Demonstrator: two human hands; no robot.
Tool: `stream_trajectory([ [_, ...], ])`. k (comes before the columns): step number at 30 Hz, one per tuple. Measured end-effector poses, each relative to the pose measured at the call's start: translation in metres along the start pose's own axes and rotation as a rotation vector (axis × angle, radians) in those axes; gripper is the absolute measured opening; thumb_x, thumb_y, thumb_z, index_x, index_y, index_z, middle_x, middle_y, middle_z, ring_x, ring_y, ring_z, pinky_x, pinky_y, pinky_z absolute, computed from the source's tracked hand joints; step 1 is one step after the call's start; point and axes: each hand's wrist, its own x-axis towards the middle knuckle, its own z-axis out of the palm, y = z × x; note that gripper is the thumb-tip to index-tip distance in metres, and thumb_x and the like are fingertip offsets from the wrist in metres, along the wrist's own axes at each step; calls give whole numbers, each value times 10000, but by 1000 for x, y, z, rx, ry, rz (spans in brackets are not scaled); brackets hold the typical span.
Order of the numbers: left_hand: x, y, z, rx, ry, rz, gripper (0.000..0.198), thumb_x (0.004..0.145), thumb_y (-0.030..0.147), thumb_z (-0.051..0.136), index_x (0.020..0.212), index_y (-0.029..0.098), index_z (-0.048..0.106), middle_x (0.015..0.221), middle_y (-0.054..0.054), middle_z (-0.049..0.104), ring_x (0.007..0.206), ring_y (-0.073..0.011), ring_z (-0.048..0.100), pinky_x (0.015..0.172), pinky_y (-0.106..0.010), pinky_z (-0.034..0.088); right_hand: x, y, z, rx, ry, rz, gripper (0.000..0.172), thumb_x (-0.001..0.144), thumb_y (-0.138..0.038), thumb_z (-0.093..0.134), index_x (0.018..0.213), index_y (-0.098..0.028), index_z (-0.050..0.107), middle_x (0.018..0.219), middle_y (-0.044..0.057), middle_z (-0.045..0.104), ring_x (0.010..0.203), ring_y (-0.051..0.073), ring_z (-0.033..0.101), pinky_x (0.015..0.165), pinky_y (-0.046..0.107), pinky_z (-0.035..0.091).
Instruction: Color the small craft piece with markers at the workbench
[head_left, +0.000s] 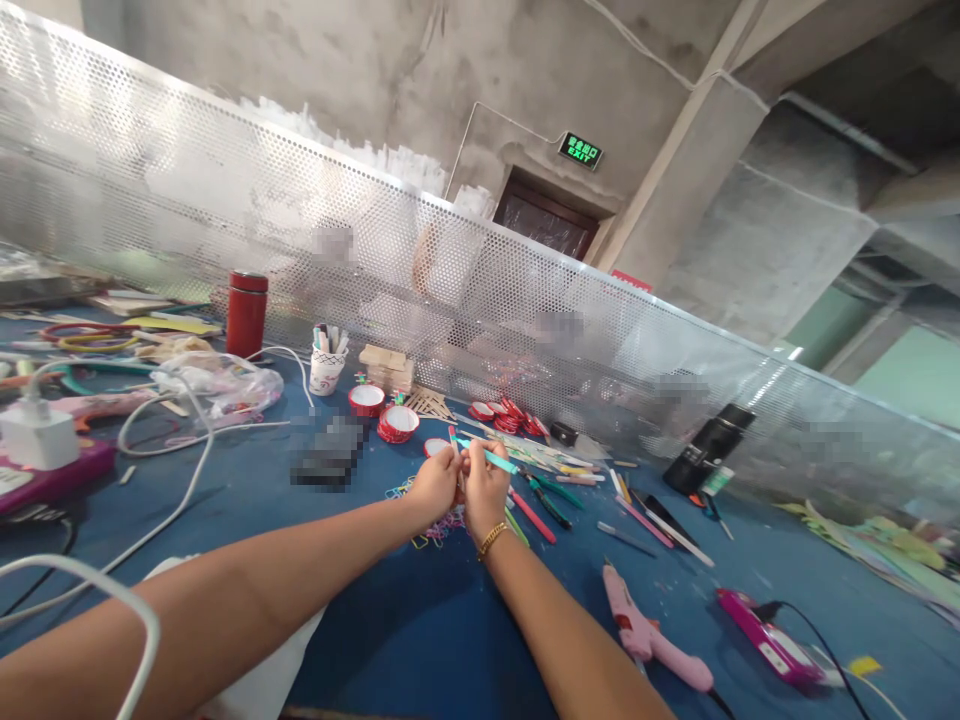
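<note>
Left hand (433, 490): pinches a red-tipped stick (452, 436)
Right hand (487, 492): closed around a turquoise marker pen (501, 461), beside the left
Bench (420, 645), near right: pink glue gun (643, 632)

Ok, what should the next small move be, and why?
Perhaps steady the narrow red-topped strip with the left hand: the right hand holds a slim turquoise pen angled toward it, though whether they touch is too small to tell.

Bare grey concrete wall (337, 60); lit green-lettered exit sign (580, 151) above dark brown-framed doorway (546, 220); silvery perforated metal partition (285, 210) standing along blue flat tabletop (420, 650).
</note>
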Motion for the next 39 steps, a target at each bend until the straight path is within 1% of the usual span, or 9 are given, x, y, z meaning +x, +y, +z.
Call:
stream_trajectory([
  [3, -1, 2, 0, 18, -9, -5, 243, 888, 364, 475, 711, 199, 458, 473, 64, 452, 359, -72, 393, 393, -187, 292, -1, 1, 0, 34, 6, 11, 291, 809, -483, 571, 832, -203, 499, 666, -12, 615, 603, 143, 597, 581, 248, 481],
  [6, -2, 2, -1, 43, -3, 11, 238, 894, 351, 463, 713, 197, 469, 483, 60, 445, 370, -74, 387, 409, -193, 304, -1, 0, -1, 11, -11, -22, 282, 812, -473, 570, 827, -200, 504, 671, -14, 610, 615, 141, 595, 595, 247, 482],
  [10, 0, -2, -2, 38, 10, 3, 286, 858, 426, 521, 697, 197, 466, 495, 55, 440, 409, -81, 405, 432, -197, 317, -1, -2, -1, -31, -17, -22, 264, 806, -454, 584, 820, -201, 509, 666, -14, 610, 603, 140, 586, 587, 247, 475],
  [16, 1, -4, -1, 19, 10, 2, 305, 834, 467, 546, 718, 193, 480, 515, 52, 455, 435, -81, 414, 446, -194, 330, -2, -2, 0, 36, -4, 15, 261, 815, -454, 567, 832, -205, 490, 661, -18, 613, 604, 143, 600, 583, 247, 482],
  [24, 1, -3, -1, 10, 11, 11, 301, 822, 451, 564, 694, 194, 474, 481, 66, 409, 422, -78, 382, 423, -185, 295, -1, -3, -4, -114, -30, -82, 258, 835, -451, 540, 838, -194, 528, 724, 4, 634, 662, 147, 602, 644, 262, 476],
  [30, -2, 2, -1, 8, 11, 16, 270, 823, 436, 561, 731, 187, 510, 486, 56, 446, 431, -90, 416, 440, -195, 329, -2, -6, -1, -5, 5, 3, 265, 809, -455, 572, 830, -201, 500, 675, -11, 621, 618, 147, 606, 594, 252, 480],
  [33, -3, 3, -1, 8, -1, 9, 277, 831, 446, 548, 737, 187, 511, 478, 59, 441, 411, -84, 407, 429, -191, 319, -3, -8, 1, 53, 9, 39, 273, 795, -458, 585, 828, -202, 495, 662, -17, 617, 608, 144, 604, 583, 248, 481],
  [36, -3, 2, -1, 5, -2, 12, 291, 830, 458, 550, 733, 188, 501, 469, 66, 427, 390, -75, 386, 416, -186, 305, -4, -8, 1, 60, 2, 47, 277, 793, -462, 587, 827, -202, 497, 653, -21, 612, 606, 146, 597, 582, 253, 476],
  [39, -2, 1, -1, 6, -2, 18, 289, 828, 450, 555, 720, 190, 493, 468, 64, 427, 392, -78, 391, 413, -188, 308, -3, -6, 0, 20, -11, 4, 275, 807, -466, 567, 822, -200, 503, 666, -24, 602, 619, 141, 586, 598, 250, 469],
])
